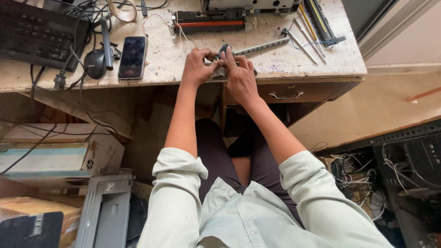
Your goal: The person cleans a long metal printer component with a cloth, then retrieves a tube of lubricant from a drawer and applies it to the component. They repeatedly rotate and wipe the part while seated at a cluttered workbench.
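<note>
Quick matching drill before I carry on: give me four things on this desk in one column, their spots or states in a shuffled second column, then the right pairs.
Things:
1. smartphone
2. computer mouse
3. keyboard
4. small grey part

Places or states:
A. far left of the desk, partly out of frame
B. held between the left hand and the right hand
C. lying flat, screen dark, left of the hands
D. black, between the keyboard and the smartphone

Pairs: 1-C, 2-D, 3-A, 4-B
</note>
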